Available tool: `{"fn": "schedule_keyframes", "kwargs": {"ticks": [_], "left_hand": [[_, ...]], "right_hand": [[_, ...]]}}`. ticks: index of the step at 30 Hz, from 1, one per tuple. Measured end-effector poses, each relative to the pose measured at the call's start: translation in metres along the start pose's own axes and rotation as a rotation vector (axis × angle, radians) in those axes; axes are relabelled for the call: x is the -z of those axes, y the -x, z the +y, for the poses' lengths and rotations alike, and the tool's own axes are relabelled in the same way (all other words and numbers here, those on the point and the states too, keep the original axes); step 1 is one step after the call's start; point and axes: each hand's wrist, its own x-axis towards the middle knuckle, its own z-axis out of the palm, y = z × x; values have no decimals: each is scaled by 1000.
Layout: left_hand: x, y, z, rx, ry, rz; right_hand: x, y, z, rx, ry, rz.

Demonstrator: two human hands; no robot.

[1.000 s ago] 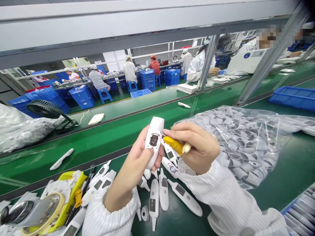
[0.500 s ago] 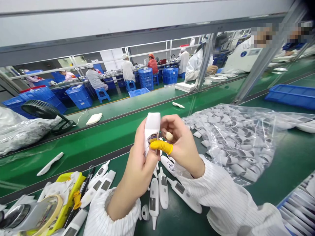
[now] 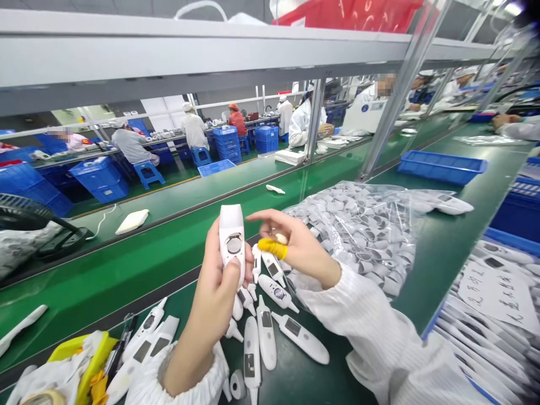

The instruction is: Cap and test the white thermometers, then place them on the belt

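Note:
Upright in my left hand (image 3: 215, 292) is a white ear thermometer (image 3: 231, 219), fingers round its sides and thumb across its lower body. Its battery opening faces me, with a round silver coin cell (image 3: 233, 244) showing inside. My right hand (image 3: 310, 250) is just to the right of it, apart from it, index finger stretched towards it and the other fingers curled. A yellow finger cot (image 3: 272, 247) covers its thumb, and a pale one shows on another fingertip. Nothing is visible in that hand. Several white thermometers (image 3: 266, 332) lie below the hands on the green bench.
A clear bag of grey-white caps (image 3: 363, 225) lies to the right, with a blue bin (image 3: 441, 169) beyond. Thermometers fill a tray (image 3: 485, 349) at right. A yellow tray (image 3: 90, 365) is at lower left. Behind runs a green conveyor (image 3: 169, 230); a shelf (image 3: 189, 53) crosses above.
My right hand has drawn away from the thermometer, its thumb off the battery opening and its index finger extended. The coin cell is now plainly visible. The view has turned right.

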Motion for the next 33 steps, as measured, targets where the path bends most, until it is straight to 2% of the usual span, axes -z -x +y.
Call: {"fn": "schedule_keyframes", "kwargs": {"ticks": [2, 3, 7, 10, 13, 16, 19, 22, 24, 26, 28, 30, 33], "left_hand": [[4, -1, 3, 14, 123, -23], [5, -1, 4, 12, 157, -28], [8, 2, 7, 12, 203, -49], [7, 3, 7, 8, 218, -66], [6, 2, 8, 13, 194, -54], [8, 0, 5, 45, 83, -4], [9, -2, -1, 0, -224, 81], [8, -5, -8, -128, -615, 255], [8, -9, -13, -164, -810, 360], [14, -19, -21, -114, -978, 350], [27, -37, -37, 8, -1106, 248], [45, -60, -60, 132, -1177, 173], [75, -92, -102, 341, -1308, 157]], "right_hand": [[8, 0, 25, -221, 617, 56], [11, -1, 41, -321, 771, 62], [9, -6, 111, -586, 1005, 23], [7, -5, 147, -669, 1101, -13], [9, 1, 162, -658, 1146, -43], [11, 8, 167, -608, 1162, -69], [12, 13, 169, -552, 1160, -80], [14, 17, 173, -492, 1134, -68], [16, 19, 177, -458, 1107, -37], [18, 20, 181, -434, 1076, 2], [19, 21, 185, -413, 1043, 33], [20, 22, 188, -384, 1008, 45], [21, 23, 189, -333, 958, 50]]}}
